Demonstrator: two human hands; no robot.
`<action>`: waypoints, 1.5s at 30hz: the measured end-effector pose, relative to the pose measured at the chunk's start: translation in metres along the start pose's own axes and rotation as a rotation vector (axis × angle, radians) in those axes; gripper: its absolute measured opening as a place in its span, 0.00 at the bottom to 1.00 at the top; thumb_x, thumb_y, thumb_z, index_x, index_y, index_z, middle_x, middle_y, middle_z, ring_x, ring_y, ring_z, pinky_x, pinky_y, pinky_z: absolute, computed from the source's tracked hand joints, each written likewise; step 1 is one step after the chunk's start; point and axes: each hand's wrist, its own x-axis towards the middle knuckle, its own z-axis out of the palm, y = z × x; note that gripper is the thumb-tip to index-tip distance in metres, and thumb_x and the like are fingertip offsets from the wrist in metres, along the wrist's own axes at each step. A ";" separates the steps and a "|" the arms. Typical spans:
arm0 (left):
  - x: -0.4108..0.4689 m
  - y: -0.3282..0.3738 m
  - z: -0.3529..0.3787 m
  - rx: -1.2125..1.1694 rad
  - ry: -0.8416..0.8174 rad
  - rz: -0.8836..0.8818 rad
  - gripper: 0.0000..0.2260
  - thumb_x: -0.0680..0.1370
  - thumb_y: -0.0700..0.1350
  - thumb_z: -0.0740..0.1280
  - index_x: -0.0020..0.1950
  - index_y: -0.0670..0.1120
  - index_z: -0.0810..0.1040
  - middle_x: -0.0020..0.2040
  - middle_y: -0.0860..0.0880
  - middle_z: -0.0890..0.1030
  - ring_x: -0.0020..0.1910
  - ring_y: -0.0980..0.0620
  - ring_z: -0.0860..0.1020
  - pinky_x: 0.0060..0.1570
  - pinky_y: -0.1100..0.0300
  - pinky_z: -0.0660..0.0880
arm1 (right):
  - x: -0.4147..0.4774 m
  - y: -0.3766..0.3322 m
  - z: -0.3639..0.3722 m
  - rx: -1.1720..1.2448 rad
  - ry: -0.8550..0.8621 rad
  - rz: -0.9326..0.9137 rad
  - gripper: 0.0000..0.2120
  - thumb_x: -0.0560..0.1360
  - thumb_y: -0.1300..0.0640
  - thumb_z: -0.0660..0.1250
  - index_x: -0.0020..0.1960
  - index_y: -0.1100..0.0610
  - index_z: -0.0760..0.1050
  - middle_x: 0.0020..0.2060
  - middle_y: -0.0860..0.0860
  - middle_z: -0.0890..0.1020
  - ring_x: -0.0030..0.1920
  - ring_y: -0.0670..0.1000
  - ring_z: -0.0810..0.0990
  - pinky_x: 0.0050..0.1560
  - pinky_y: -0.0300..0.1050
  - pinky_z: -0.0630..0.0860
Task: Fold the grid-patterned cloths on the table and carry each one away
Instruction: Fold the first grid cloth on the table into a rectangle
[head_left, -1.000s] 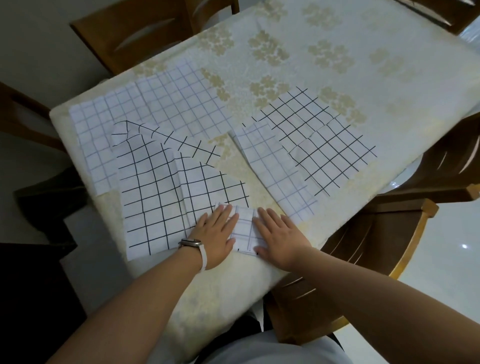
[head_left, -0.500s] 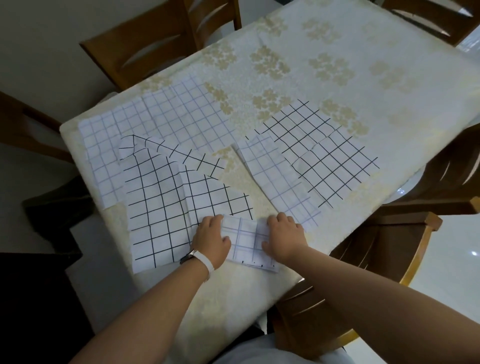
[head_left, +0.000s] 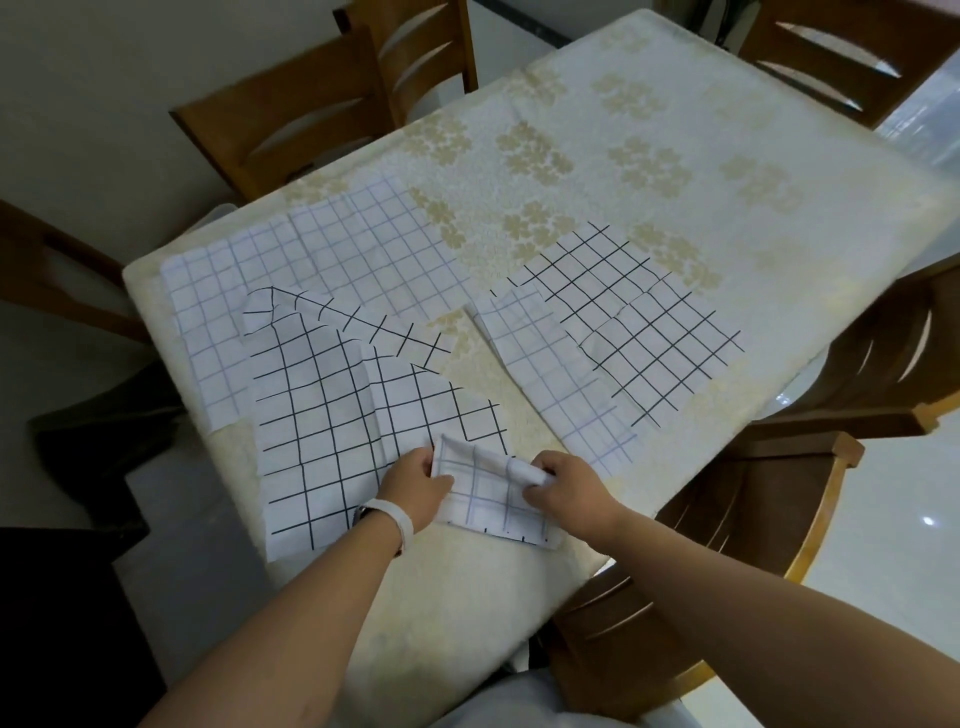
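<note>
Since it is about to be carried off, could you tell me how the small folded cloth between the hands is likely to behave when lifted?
Probably floppy: the folded cloth creases where the right hand pinches its edge. Likely light: the left hand grips only its other edge. Its loose layers may fall open if carried by one corner.

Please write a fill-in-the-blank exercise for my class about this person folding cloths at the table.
The left hand and right hand grip the small folded cloth, whose grid lines are pale ____.
The white wristband sits on the ____ wrist.
The chairs around the table are made of ____.
The large cloth beside the left hand has ____ grid lines.
Missing words: blue; left; wood; black.
</note>
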 end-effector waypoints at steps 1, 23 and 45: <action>-0.001 0.001 -0.003 -0.051 0.003 0.002 0.08 0.77 0.44 0.67 0.39 0.50 0.72 0.36 0.51 0.75 0.35 0.54 0.74 0.34 0.60 0.71 | -0.003 0.000 -0.001 0.086 0.002 0.028 0.04 0.71 0.60 0.69 0.45 0.60 0.77 0.36 0.51 0.76 0.35 0.48 0.73 0.36 0.43 0.70; -0.061 0.022 -0.014 -0.842 0.006 -0.067 0.09 0.73 0.30 0.66 0.48 0.43 0.79 0.47 0.42 0.82 0.50 0.42 0.80 0.52 0.49 0.77 | -0.079 -0.011 -0.009 0.829 0.128 0.118 0.15 0.73 0.73 0.65 0.58 0.64 0.76 0.52 0.61 0.84 0.52 0.62 0.84 0.55 0.62 0.79; -0.137 0.161 0.102 -0.757 -0.137 0.140 0.17 0.75 0.28 0.63 0.61 0.42 0.71 0.53 0.42 0.81 0.50 0.44 0.80 0.54 0.46 0.76 | -0.174 0.097 -0.149 0.949 0.303 0.021 0.19 0.67 0.64 0.70 0.58 0.56 0.75 0.54 0.60 0.80 0.53 0.62 0.81 0.51 0.60 0.81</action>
